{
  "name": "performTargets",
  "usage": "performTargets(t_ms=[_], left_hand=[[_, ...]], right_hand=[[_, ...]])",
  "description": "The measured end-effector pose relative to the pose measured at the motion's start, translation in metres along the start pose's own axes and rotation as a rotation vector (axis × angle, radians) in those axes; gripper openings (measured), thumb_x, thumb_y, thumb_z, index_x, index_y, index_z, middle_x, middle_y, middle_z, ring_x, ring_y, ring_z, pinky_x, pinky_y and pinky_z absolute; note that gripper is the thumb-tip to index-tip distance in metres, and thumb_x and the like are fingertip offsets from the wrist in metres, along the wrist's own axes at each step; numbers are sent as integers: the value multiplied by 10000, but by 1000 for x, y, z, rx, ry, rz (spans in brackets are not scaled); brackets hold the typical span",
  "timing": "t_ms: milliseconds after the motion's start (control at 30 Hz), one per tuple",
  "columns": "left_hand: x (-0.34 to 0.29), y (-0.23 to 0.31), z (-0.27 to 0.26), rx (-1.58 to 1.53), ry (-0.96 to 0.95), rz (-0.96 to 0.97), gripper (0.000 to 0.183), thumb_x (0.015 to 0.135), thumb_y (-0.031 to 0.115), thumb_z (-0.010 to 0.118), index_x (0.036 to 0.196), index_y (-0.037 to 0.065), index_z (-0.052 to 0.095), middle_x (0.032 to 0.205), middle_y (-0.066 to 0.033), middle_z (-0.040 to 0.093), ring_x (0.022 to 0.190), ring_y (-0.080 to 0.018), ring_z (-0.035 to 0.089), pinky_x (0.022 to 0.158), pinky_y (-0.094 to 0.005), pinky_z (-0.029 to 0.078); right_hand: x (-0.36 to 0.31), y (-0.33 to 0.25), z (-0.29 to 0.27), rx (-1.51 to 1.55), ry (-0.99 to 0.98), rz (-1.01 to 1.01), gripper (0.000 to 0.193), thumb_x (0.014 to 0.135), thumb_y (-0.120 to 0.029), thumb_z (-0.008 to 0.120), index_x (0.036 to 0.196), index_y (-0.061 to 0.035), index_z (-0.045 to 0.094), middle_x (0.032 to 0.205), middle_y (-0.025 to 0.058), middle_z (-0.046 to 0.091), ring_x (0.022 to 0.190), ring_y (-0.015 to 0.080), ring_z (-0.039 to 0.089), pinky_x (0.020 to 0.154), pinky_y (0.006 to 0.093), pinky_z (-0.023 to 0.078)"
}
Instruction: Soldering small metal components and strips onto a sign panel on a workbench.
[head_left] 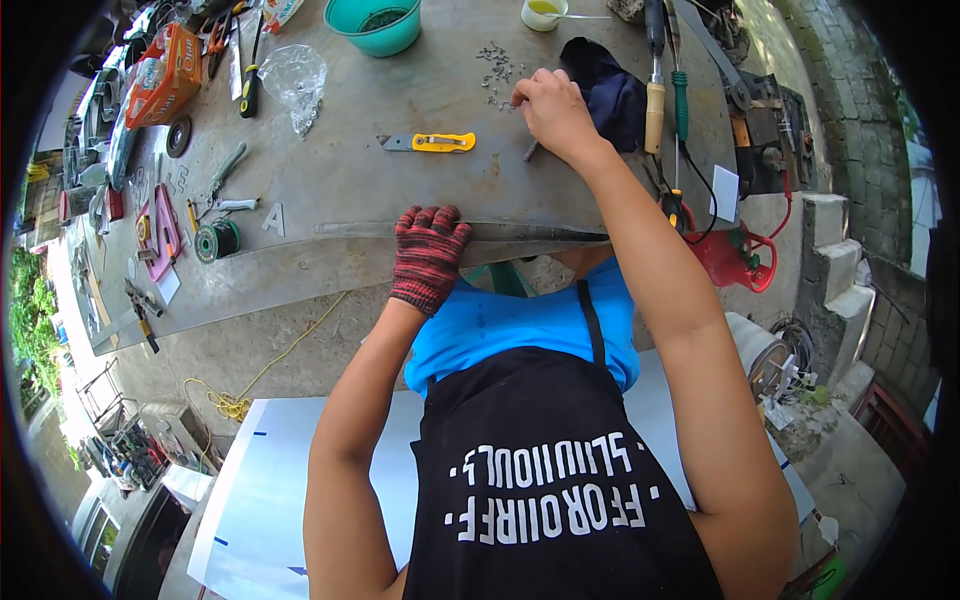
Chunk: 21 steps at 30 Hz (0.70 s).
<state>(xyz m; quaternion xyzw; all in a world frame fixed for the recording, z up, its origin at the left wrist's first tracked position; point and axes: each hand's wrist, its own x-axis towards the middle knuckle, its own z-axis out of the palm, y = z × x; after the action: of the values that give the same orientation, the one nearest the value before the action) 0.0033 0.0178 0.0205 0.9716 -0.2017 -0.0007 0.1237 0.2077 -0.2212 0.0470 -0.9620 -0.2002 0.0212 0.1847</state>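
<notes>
My left hand (431, 260), in a red and black striped knit glove, is at the near edge of the metal-topped table. Its fingers are bent over a long, thin grey strip (520, 232) that lies along this edge, dark toward its right end. Farther off, my bare right hand (558, 115) is closed, its fingertips down beside scattered small grey bits (496, 68). Whatever it pinches is hidden. A short grey rod (531, 150) shows just below that hand, and dark blue cloth (607, 95) lies right of it. Between the hands and to the left rests a yellow utility knife (443, 143).
A green bowl (385, 38) and a small cup of yellow stuff (541, 14) stand at the back. Long-handled tools (655, 110) lie right. Left are clear plastic (295, 85), a wire spool (217, 241), an orange package (165, 78) and pliers. A red tank (735, 258) stands beside the table.
</notes>
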Motion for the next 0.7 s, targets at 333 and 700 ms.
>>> performTargets(t_ms=[333,700], left_hand=[[-3,0,4,-31,56,4,227,902,240,636,1107,204,726,1312,-63,684,1255,-311,626,1177,-551,382],[-2,0,6,-38,47,4,237,910,241,646,1130,199,723,1317,-75,680,1270,-310,619,1186,-568,375]], right_hand=[[28,1,3,-72,2,119,242,943,-75,624,1095,-157,793,1168,109,690,1196,321,609,1029,455,489],[56,-3,8,-149,-68,159,239,943,-105,644,1087,-193,813,1186,119,685,1216,329,602,1048,455,491]])
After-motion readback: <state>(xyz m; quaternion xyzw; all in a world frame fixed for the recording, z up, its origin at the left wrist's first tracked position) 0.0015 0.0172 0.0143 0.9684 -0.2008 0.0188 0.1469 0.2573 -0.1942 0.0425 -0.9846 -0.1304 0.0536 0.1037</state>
